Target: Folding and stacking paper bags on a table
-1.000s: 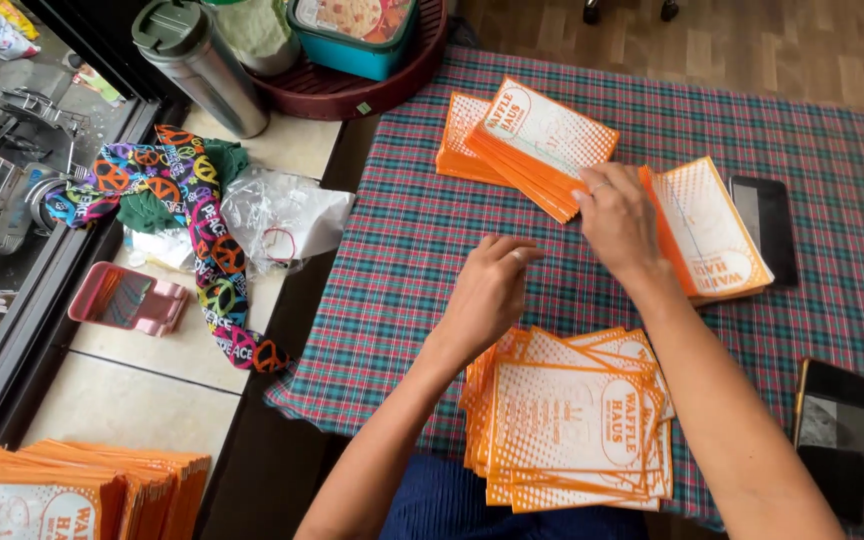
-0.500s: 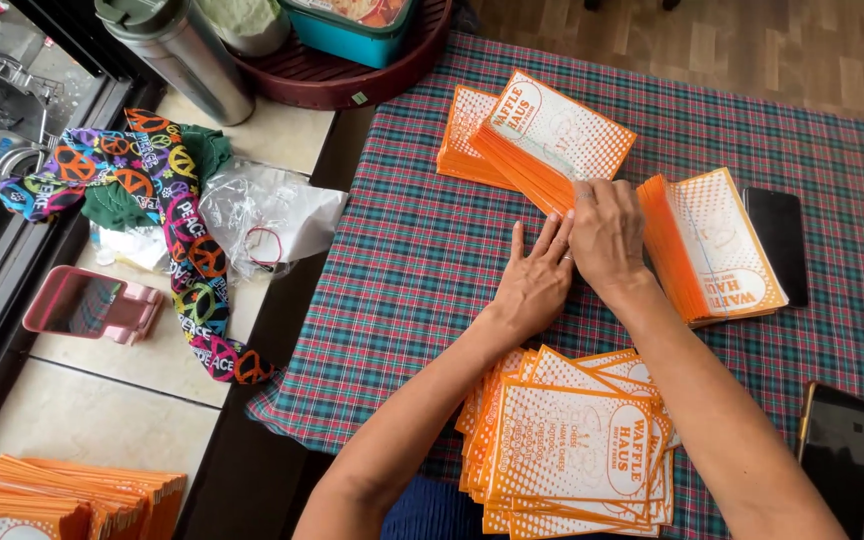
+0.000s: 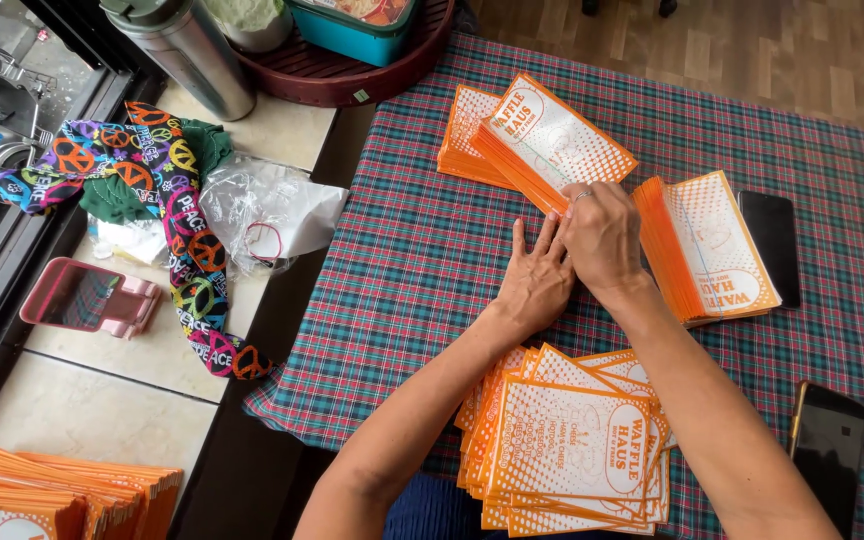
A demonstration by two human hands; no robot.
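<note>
My right hand (image 3: 602, 235) curls over the near end of a long row of orange-and-white paper sleeves (image 3: 552, 135) on the plaid tablecloth (image 3: 412, 270). The row fans on to the right in a thicker stack (image 3: 717, 245). My left hand (image 3: 537, 282) lies flat on the cloth, fingers stretched out and touching the right hand, holding nothing. A loose, messy pile of the same sleeves (image 3: 572, 450) sits at the table's near edge, between my forearms.
Two dark phones lie on the cloth, one (image 3: 774, 245) beside the right stack, one (image 3: 827, 440) near the front right. On the counter to the left: a colourful cloth (image 3: 172, 200), a plastic bag (image 3: 272, 210), a pink stand (image 3: 92, 300), a steel flask (image 3: 192, 55), a round tray (image 3: 352, 75), more orange sleeves (image 3: 52, 495).
My left hand has moved from above the near pile up to the right hand and now lies flat against it. The right hand has stayed on the row of sleeves.
</note>
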